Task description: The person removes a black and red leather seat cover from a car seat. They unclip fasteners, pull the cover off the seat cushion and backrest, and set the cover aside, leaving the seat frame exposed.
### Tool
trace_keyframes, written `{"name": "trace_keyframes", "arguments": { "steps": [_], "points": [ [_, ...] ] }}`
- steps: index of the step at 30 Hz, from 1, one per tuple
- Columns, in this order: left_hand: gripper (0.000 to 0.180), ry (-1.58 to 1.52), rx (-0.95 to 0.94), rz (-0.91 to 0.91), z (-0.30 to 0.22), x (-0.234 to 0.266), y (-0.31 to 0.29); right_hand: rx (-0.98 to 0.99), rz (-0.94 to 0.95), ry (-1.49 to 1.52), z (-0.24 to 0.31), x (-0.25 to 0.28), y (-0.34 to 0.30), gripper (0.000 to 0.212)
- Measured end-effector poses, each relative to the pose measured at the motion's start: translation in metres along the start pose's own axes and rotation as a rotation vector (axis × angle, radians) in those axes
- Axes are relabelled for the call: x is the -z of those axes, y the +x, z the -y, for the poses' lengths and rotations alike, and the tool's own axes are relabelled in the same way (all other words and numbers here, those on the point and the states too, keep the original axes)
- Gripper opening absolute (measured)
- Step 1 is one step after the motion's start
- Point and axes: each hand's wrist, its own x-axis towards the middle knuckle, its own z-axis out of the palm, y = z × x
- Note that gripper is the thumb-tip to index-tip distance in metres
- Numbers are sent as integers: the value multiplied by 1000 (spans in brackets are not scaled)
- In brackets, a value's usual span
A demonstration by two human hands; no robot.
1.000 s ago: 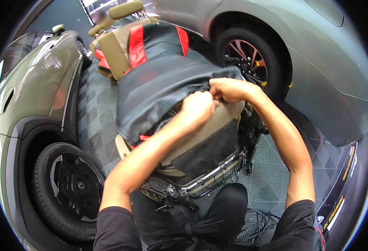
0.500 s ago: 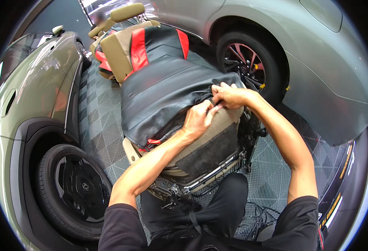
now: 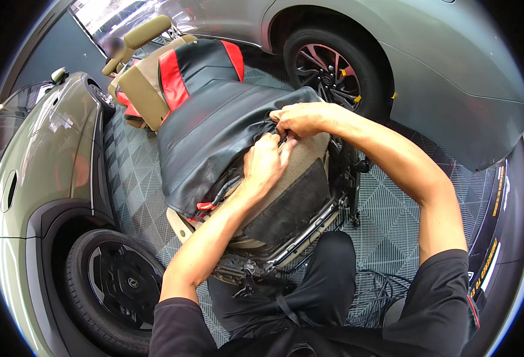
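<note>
A black leather seat cover (image 3: 214, 128) with red trim is pulled partway over a beige car seat (image 3: 309, 156), whose near part is bare fabric with a dark patch (image 3: 288, 205). My left hand (image 3: 264, 162) is closed at the cover's bunched near edge, its fingertips beside those of my right hand. Pinching the same edge, my right hand (image 3: 300, 120) comes in from the right with bent fingers. What lies between the fingertips is partly hidden. A red piece of trim (image 3: 205, 206) shows under the cover near my left forearm.
A green car (image 3: 65, 160) with a black-hubbed wheel (image 3: 122, 279) stands at left, a silver car (image 3: 440, 77) at far right. Beyond the cover sits another beige seat (image 3: 144, 92) with black-and-red covering. The seat's metal rail (image 3: 315, 233) is near my knees; cables (image 3: 378, 294) lie on the tiled floor.
The whole view has shifted, so the seat and cars sit differently in it. Both hands stay at the cover's edge; my right fingers are curled further in, and the edge is bunched between the hands.
</note>
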Motion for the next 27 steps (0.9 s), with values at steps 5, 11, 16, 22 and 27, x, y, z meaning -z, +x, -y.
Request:
{"name": "trace_keyframes", "arguments": {
  "steps": [5,11,16,22,27],
  "points": [
    [27,-166,-86,49,8,2,2,87,-57,191,-9,5,-11,12],
    [10,-177,-294,-127,27,4,-11,124,-309,136,23,2,-27,15],
    [12,-192,-344,-144,18,-5,-6,97,-280,186,6,-11,-30,22],
    [12,-111,-362,-107,19,1,-10,165,-208,-97,3,-3,-14,11],
    [12,-188,-377,-137,22,0,-10,166,-98,-55,-1,1,-11,13]
  ]
}}
